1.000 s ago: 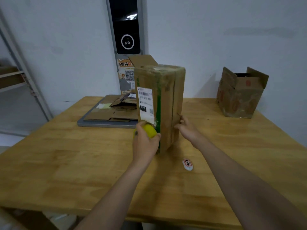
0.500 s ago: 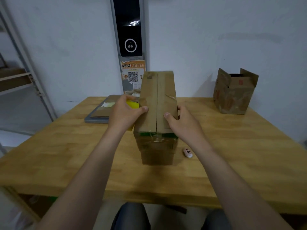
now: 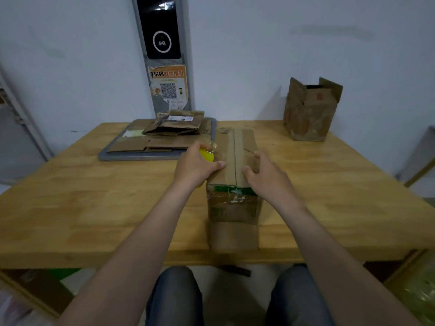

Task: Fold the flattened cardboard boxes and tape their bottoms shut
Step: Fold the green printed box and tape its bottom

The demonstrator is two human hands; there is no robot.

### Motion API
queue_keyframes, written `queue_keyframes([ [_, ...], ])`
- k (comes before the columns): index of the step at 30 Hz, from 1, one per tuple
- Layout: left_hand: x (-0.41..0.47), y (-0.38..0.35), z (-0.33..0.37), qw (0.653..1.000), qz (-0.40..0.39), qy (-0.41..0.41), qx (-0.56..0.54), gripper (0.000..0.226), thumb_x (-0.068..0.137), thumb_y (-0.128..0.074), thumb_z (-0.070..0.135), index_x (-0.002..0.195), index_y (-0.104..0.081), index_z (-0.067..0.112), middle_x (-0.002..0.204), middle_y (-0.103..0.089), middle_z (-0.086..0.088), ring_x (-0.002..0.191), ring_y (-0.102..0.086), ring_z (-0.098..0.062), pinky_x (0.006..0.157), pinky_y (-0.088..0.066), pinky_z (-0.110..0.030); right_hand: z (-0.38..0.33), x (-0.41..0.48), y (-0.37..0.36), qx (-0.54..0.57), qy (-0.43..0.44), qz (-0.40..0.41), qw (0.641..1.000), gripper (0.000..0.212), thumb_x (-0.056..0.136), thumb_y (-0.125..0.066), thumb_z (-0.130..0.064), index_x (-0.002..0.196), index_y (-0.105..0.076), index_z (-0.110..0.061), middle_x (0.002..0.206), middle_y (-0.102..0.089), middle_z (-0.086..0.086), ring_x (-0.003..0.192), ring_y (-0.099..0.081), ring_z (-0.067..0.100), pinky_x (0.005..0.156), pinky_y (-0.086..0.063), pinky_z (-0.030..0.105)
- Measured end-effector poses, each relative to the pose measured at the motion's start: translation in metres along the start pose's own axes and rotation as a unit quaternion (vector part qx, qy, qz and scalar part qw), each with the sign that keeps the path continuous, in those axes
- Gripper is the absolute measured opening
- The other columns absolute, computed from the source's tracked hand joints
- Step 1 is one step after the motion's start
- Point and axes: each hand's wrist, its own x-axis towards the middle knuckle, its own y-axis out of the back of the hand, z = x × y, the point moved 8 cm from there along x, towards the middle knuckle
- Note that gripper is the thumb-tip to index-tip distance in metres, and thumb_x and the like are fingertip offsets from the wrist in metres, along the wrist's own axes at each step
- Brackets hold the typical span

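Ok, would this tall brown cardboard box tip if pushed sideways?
Probably: the tall brown cardboard box stands taller than wide. Its creased walls look soft, likely flexing. Left hand, gripping a yellow object, and right hand steady it.

A wooden table (image 3: 94, 208) lay under the left hand (image 3: 195, 165) and the right hand (image 3: 266, 182). Just beyond the left hand sat a grey tray (image 3: 141, 158). Farther back, a black panel (image 3: 162, 27) hung on the wall above an orange QR poster (image 3: 168, 87) (worn at the edges). Well left of the left hand stood a metal frame (image 3: 29, 123).
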Motion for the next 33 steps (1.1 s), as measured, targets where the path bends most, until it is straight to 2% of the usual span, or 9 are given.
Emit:
queue_keyframes([
  [4, 0.017, -0.026, -0.009, 1.000, -0.006, 0.011, -0.005, 0.053, 0.071, -0.089, 0.053, 0.108, -0.055, 0.037, 0.090, -0.046, 0.028, 0.088, -0.049, -0.007, 0.057, -0.035, -0.022, 0.014, 0.018, -0.009, 0.003, -0.005, 0.010, 1.000, 0.049, 0.101, -0.048, -0.054, 0.146, -0.041, -0.037, 0.128, -0.057, 0.005, 0.114, -0.059, 0.029, 0.086, -0.052, 0.041],
  [9, 0.043, -0.042, -0.023, 0.999, -0.004, 0.042, -0.016, 0.053, 0.071, -0.089, 0.055, 0.107, -0.055, 0.036, 0.090, -0.046, 0.028, 0.076, -0.043, 0.006, 0.055, -0.034, -0.023, 0.022, 0.049, -0.016, -0.007, -0.014, 0.002, 1.000, 0.043, 0.100, -0.045, -0.057, 0.142, -0.044, -0.045, 0.129, -0.051, 0.006, 0.109, -0.059, 0.030, 0.087, -0.053, 0.043],
  [16, 0.065, -0.042, -0.029, 0.997, -0.007, 0.049, -0.055, 0.054, 0.069, -0.091, 0.051, 0.109, -0.058, 0.034, 0.097, -0.050, 0.025, 0.098, -0.052, -0.011, 0.063, -0.037, -0.024, 0.016, 0.072, -0.014, 0.025, 0.002, 0.007, 1.000, 0.044, 0.097, -0.052, -0.057, 0.139, -0.051, -0.044, 0.133, -0.055, -0.001, 0.118, -0.058, 0.025, 0.092, -0.052, 0.041],
  [20, 0.076, -0.012, -0.018, 0.995, 0.021, 0.028, -0.092, 0.053, 0.066, -0.094, 0.048, 0.105, -0.061, 0.036, 0.102, -0.052, 0.026, 0.101, -0.054, -0.011, 0.067, -0.042, -0.027, -0.005, 0.074, 0.002, 0.060, 0.037, 0.061, 0.996, 0.048, 0.092, -0.055, -0.056, 0.138, -0.055, -0.042, 0.130, -0.059, -0.009, 0.117, -0.056, 0.015, 0.080, -0.043, 0.032],
  [24, 0.084, 0.028, -0.006, 0.998, 0.034, -0.005, -0.056, 0.050, 0.065, -0.095, 0.047, 0.100, -0.061, 0.038, 0.102, -0.051, 0.027, 0.098, -0.053, -0.008, 0.075, -0.045, -0.033, -0.029, 0.072, -0.002, 0.120, 0.053, 0.014, 0.991, 0.051, 0.088, -0.059, -0.054, 0.138, -0.056, -0.043, 0.115, -0.053, -0.025, 0.101, -0.054, 0.005, 0.066, -0.038, 0.018],
  [27, 0.082, 0.036, -0.021, 0.999, 0.025, 0.018, -0.034, 0.050, 0.067, -0.094, 0.047, 0.103, -0.063, 0.034, 0.110, -0.055, 0.016, 0.107, -0.050, -0.013, 0.082, -0.042, -0.034, -0.038, 0.070, -0.013, 0.131, 0.051, -0.009, 0.990, 0.044, 0.088, -0.062, -0.052, 0.131, -0.060, -0.045, 0.097, -0.054, -0.033, 0.090, -0.056, 0.000, 0.066, -0.040, 0.020],
  [29, 0.076, 0.030, -0.034, 0.998, 0.008, 0.043, -0.042, 0.049, 0.067, -0.094, 0.047, 0.102, -0.062, 0.035, 0.113, -0.057, 0.013, 0.109, -0.052, -0.015, 0.078, -0.044, -0.034, -0.039, 0.069, -0.021, 0.118, 0.049, -0.021, 0.992, 0.040, 0.088, -0.064, -0.051, 0.129, -0.062, -0.046, 0.083, -0.047, -0.038, 0.077, -0.050, -0.006, 0.062, -0.037, 0.018],
  [31, 0.070, 0.020, -0.046, 0.996, -0.003, 0.062, -0.064, 0.048, 0.067, -0.094, 0.047, 0.100, -0.060, 0.037, 0.108, -0.057, 0.017, 0.109, -0.054, -0.016, 0.078, -0.048, -0.036, -0.036, 0.065, -0.028, 0.092, 0.052, -0.031, 0.994, 0.041, 0.090, -0.063, -0.049, 0.130, -0.061, -0.045, 0.088, -0.046, -0.038, 0.076, -0.048, -0.005, 0.060, -0.034, 0.017],
  [33, 0.066, 0.008, -0.050, 0.996, -0.011, 0.066, -0.064, 0.049, 0.066, -0.094, 0.047, 0.099, -0.059, 0.037, 0.104, -0.054, 0.023, 0.108, -0.055, -0.016, 0.080, -0.048, -0.037, -0.030, 0.062, -0.032, 0.059, 0.052, -0.037, 0.996, 0.041, 0.091, -0.060, -0.050, 0.132, -0.059, -0.045, 0.103, -0.053, -0.028, 0.088, -0.052, 0.005, 0.061, -0.037, 0.022],
])
